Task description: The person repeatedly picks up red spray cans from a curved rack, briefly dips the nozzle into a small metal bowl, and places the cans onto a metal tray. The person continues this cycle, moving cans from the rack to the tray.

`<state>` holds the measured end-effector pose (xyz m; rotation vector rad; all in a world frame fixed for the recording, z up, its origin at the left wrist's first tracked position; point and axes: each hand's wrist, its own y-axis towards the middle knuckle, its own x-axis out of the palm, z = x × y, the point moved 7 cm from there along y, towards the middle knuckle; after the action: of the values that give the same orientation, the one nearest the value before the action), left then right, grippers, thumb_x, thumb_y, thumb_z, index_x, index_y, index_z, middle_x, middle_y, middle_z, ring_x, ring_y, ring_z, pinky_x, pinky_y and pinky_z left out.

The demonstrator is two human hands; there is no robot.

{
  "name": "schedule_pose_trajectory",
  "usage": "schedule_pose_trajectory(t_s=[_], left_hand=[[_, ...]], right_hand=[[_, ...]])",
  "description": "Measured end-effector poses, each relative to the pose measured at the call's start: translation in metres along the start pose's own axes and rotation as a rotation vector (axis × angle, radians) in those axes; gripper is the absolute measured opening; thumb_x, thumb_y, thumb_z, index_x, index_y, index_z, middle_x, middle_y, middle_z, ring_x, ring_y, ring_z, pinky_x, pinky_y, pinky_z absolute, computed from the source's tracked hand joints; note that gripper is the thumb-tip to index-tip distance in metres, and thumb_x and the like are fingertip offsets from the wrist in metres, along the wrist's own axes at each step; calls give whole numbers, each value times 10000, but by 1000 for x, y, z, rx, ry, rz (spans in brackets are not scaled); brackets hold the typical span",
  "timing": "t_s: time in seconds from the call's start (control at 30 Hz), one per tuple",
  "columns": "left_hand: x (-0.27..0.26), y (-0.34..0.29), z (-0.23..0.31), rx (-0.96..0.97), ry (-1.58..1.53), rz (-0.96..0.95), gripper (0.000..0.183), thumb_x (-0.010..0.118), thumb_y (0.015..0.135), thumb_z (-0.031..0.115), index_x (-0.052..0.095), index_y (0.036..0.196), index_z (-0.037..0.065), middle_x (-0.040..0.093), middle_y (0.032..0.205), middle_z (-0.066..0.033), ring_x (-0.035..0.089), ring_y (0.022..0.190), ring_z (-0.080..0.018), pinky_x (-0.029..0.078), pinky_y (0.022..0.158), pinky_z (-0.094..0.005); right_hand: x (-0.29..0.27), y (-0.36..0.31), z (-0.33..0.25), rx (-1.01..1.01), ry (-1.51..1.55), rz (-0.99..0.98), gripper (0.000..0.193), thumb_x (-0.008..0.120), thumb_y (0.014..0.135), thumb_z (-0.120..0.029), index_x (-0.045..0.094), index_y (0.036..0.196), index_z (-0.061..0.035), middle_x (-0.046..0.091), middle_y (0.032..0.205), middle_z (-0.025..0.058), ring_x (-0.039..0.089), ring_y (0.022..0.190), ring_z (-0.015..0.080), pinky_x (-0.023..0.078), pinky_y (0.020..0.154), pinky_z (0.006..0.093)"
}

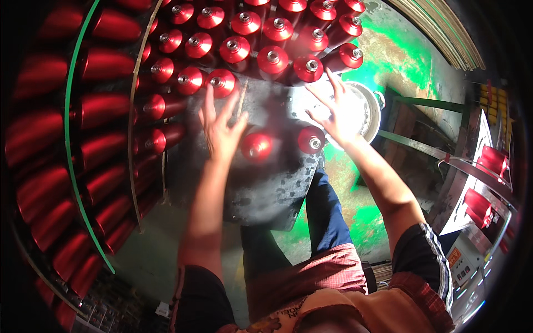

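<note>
Both hands reach forward over a grey metal surface (266, 183), the landmark here, worn and speckled with dark spots. The left hand (221, 129) lies over the surface's upper left part with fingers spread and extended, its fingertips just beside a red can (222, 82) at the edge of a packed cluster. It pinches nothing. The right hand (338, 111) is also spread wide, fingers fanned, above the surface's upper right corner; it is strongly lit and partly washed out, and whether it touches anything I cannot tell.

Two red cans stand apart from the rest on the surface, between the hands: one (256, 146) near the left hand's thumb, the other (311, 140) just below the right palm. Both are cylinders with silver valve tops.

Beyond the surface's far edge, many like cans (261, 39) stand tightly together. To the surface's left, more red cans (105, 105) lie in curved rows, bound by a green strap (68, 122) and pale slats.

Right of the surface, behind the right hand, sits a round white bucket (369, 105) on a floor (411, 55) painted green and worn to brown. Far right of the surface, two more red cans (486, 183) rest on a white machine, and a small orange label (454, 257) sits on a panel below them.
</note>
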<state>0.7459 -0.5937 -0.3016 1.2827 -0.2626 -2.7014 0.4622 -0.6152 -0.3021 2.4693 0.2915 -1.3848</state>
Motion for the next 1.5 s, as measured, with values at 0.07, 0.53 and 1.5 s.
schedule_pose_trajectory(t_s=[0.07,0.53,1.5], left_hand=[[21,32,-15,-13,48,-35,559,817,733,180,674,1265,273,308,1573,-118,423,1301,-382,376,1088,-443],[51,58,-50,-97,327,35,518,868,672,253,705,1139,407,461,1381,-74,452,1230,-371,478,994,-447],[322,-130,248,-1381,-2265,-1014,396,502,1008,390,545,1330,165,558,1247,-242,576,1011,-424,588,652,-442]], right_hand=[[25,41,15,-30,-14,22,684,823,713,-232,590,1344,-359,271,1548,215,309,1368,468,375,1096,550],[56,69,39,-32,68,-35,502,775,770,-187,652,1240,-314,386,1471,160,363,1336,404,382,1086,493],[-39,-224,224,768,2805,792,571,569,912,-484,580,1264,-34,559,1269,256,545,1167,484,542,938,566]])
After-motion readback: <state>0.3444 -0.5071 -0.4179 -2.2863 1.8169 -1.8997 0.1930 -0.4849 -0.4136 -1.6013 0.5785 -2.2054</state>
